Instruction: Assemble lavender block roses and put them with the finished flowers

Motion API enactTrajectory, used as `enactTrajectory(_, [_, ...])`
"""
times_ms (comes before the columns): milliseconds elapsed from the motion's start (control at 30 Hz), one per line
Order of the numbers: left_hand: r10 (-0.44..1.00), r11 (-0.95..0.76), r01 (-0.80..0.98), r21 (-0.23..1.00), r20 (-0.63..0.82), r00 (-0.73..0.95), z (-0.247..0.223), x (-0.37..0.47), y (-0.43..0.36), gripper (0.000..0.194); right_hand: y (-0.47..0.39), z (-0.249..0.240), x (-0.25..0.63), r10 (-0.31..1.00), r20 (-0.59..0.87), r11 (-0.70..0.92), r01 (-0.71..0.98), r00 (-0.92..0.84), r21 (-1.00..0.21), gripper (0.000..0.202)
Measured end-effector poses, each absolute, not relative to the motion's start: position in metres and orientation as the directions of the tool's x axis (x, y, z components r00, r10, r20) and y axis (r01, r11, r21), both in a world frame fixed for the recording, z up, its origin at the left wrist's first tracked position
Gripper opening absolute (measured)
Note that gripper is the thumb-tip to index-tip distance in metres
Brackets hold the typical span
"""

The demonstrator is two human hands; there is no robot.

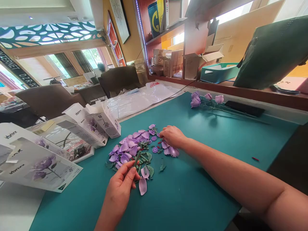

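My left hand (124, 183) pinches a short green stem piece (137, 158) between thumb and fingers, tilted upward. Just beyond it lies a heap of purple toy flower petals (130, 144), with several green stem pieces (144, 158) at its near side. My right hand (173, 136) reaches to the far right of the heap, fingers bent down over small parts; what they touch is hidden. Below that hand sits a cluster of petals (170, 150). Purple wheel-shaped parts (155, 149) lie to its left. Two loose pale petals (142, 186) and a green leaf (162, 166) rest nearer me.
Opened flower-kit boxes (45, 166) stand along the left of the green mat (204, 192). Assembled purple roses (195, 101) on stems lie at the back right, beside a black flat object (244, 108). One small red piece (255, 158) lies far right. Shelves with cartons (203, 62) stand behind.
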State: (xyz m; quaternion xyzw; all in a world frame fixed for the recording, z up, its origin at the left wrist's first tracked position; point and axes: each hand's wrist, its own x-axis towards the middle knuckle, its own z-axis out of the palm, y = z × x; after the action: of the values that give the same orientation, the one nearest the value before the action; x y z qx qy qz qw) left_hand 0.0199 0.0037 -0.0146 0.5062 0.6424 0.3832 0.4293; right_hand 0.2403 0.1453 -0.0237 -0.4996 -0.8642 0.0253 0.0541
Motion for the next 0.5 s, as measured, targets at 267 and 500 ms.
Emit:
enactTrajectory(267, [0.979,0.195,0.324,0.926,-0.163,-0.124,-0.0103,0.0226,0.0015,0.054,0.1425,-0.0193,0.2397,0.856,0.021,0.518,0.855,-0.517,-0.032,0.017])
enactTrajectory(500, [0.982,0.185,0.324,0.928,-0.158,-0.108,-0.0132,0.0226,0.0026,0.049,0.1434,-0.0163,0.2386,0.879,-0.004,0.477,0.878,-0.477,-0.038,0.017])
